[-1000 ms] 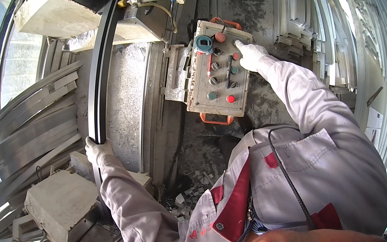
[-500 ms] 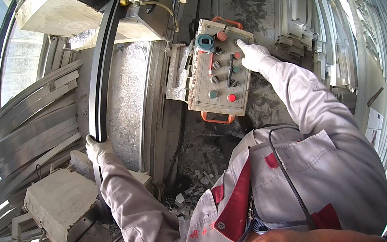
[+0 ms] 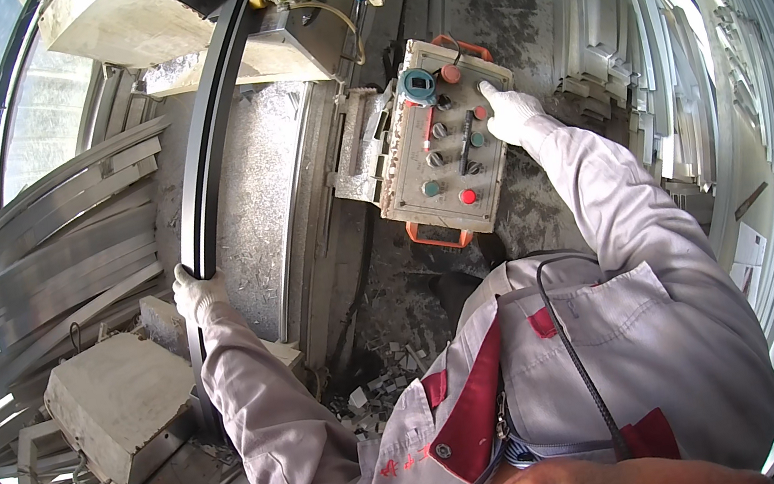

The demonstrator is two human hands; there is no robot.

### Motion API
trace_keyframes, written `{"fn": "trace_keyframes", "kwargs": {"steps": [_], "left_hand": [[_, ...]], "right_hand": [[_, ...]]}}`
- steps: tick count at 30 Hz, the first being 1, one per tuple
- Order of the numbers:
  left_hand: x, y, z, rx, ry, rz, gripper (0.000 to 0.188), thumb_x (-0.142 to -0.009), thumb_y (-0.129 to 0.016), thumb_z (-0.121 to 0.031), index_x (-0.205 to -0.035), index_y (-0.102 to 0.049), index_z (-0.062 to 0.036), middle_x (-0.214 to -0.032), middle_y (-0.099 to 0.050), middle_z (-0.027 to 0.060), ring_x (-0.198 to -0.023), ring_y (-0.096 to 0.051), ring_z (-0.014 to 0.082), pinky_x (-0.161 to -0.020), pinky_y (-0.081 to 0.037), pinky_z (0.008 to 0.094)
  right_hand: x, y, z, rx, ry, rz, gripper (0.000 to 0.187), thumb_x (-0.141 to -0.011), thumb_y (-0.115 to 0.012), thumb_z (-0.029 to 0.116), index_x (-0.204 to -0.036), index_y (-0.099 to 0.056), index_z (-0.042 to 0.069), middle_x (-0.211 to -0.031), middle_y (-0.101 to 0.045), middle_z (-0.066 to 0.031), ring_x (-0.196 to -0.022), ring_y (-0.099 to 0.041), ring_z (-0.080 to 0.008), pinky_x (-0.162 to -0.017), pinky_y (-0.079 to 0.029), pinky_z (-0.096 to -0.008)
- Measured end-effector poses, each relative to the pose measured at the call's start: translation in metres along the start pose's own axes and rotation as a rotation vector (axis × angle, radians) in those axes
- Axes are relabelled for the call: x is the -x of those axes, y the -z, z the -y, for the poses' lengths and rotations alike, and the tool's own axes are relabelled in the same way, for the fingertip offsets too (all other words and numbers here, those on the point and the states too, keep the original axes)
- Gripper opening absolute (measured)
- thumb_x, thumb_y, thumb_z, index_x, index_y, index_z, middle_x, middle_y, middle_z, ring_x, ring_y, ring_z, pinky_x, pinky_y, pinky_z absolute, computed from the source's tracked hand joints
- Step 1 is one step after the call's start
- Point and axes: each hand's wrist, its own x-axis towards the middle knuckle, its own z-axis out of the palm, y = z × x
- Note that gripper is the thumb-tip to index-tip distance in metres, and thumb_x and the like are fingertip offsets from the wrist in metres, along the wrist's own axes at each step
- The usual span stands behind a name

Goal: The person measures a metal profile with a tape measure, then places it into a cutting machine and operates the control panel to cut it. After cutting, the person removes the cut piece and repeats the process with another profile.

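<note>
A long dark metal profile [image 3: 210, 136] with a groove down its length runs from the machine at the top toward the lower left. My left hand [image 3: 199, 294], in a white glove, is closed round its near part. My right hand [image 3: 512, 113], gloved too, rests at the right edge of a control box [image 3: 409, 200]. One finger stretches onto the panel's upper right corner, above a small red button [image 3: 480, 113]; what lies under the fingertip is hidden. The panel bears several knobs and red and green buttons, a round blue gauge [image 3: 417, 86] and a dark pen-like stick [image 3: 466, 141].
Pale machine heads stand at the top [image 3: 105, 28] and lower left [image 3: 119, 401]. Stacked metal strips [image 3: 71, 262] lie at the left, with more profiles [image 3: 615, 54] at the right. Small offcuts [image 3: 371, 395] litter the floor near my body.
The control box and machine sit slightly farther right in the view. Both hands keep their places on the profile and at the box.
</note>
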Motion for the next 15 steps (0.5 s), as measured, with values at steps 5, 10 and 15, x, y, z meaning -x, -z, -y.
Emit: {"fn": "trace_keyframes", "kwargs": {"steps": [5,10,15], "left_hand": [[0.001,0.003,-0.002,0.001,0.001,0.002,0.091,-0.076,-0.093,-0.048,-0.157,-0.062,-0.021,-0.136,-0.072,0.014,-0.127,-0.073,0.0379,-0.111,-0.06,0.0532],[0.006,0.007,-0.005,-0.007,-0.008,-0.008,0.087,-0.078,-0.09,-0.048,-0.156,-0.063,-0.0213,-0.135,-0.072,0.0139,-0.126,-0.073,0.0383,-0.11,-0.06,0.0537],[0.005,0.008,-0.006,-0.017,0.013,0.019,0.087,-0.081,-0.088,-0.048,-0.16,-0.06,-0.023,-0.137,-0.071,0.013,-0.126,-0.073,0.0378,-0.11,-0.06,0.0531]], "right_hand": [[0.003,0.004,0.002,0.002,0.004,-0.001,0.088,-0.1,-0.067,0.028,-0.181,-0.033,0.021,-0.139,-0.078,-0.0235,-0.126,-0.076,-0.0419,-0.108,-0.06,-0.0532],[0.011,0.023,0.007,0.034,0.008,0.047,0.082,-0.102,-0.062,0.021,-0.18,-0.037,0.023,-0.155,-0.07,-0.0215,-0.139,-0.071,-0.04,-0.117,-0.056,-0.0513],[0.015,0.026,0.011,0.01,0.007,0.046,0.081,-0.101,-0.063,0.022,-0.178,-0.041,0.022,-0.157,-0.069,-0.0204,-0.141,-0.07,-0.0388,-0.119,-0.055,-0.0497]]}}
